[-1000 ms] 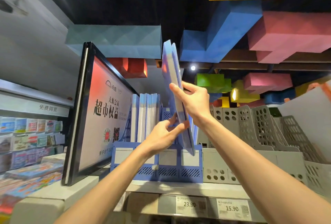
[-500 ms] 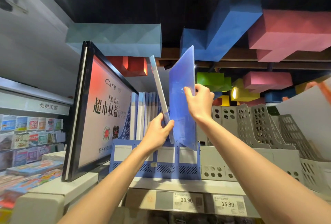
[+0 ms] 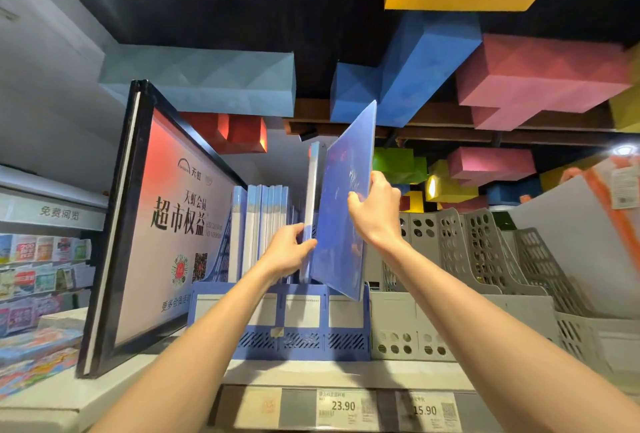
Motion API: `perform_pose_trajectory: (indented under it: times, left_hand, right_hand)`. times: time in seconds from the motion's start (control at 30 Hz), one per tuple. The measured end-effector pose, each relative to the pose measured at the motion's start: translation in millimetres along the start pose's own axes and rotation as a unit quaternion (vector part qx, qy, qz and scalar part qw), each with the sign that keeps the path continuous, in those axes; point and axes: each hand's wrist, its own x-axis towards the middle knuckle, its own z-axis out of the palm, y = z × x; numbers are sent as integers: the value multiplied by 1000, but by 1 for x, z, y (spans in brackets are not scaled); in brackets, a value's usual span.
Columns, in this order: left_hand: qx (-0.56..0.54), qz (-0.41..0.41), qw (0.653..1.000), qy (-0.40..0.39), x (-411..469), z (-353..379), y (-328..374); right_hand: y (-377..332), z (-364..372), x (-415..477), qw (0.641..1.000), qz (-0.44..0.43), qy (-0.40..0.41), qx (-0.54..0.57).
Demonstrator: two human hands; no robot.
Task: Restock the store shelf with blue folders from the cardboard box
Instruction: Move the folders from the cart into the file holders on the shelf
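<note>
**Two folders split apart and heading into the rack**

A second ago both blue folders rode together as one pair, high in the centre of the frame. They have since been parted, one to each hand, and both have come down toward the blue file rack [image 3: 277,339] on the shelf [image 3: 311,373].

The left hand [image 3: 289,254] has its fingers and thumb curled round the lower spine of the left folder [image 3: 313,197]. That folder leaned left half a second ago. It now stands nearly upright, with its foot inside the rack's middle section, just right of the row of shelved folders [image 3: 259,224].

The right hand [image 3: 375,214] pinches the right folder [image 3: 343,242] by its outer edge, thumb on the near face. The folder is tilted, top leaning right, and its lower corner overlaps the rack's front wall at the right-hand section. Whether it has entered that section I cannot tell.

By my reading, the stocking step is nearly complete for the left folder and roughly halfway for the right. The cardboard box is out of view. A sign board [image 3: 166,231] stands at left of frame and grey file racks [image 3: 450,259] at right.
</note>
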Motion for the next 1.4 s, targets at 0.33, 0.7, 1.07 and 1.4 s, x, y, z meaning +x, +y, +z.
perform_pose_trajectory:
  times: [0.33,0.7,1.07,1.4]
  left_hand:
    - [-13,7,1000,7,20,16,-37]
    - [-19,10,1000,2,14,35,-57]
    - [56,-7,998,27,8,38,-62]
    - [86,-2,995,42,-4,33,-48]
  right_hand:
    - [10,9,10,1000,-1,15,-9]
    - [25,5,14,1000,-2,8,-9]
    - [24,2,10,1000,-14,15,4]
    - [18,-14,2,999,-27,39,14]
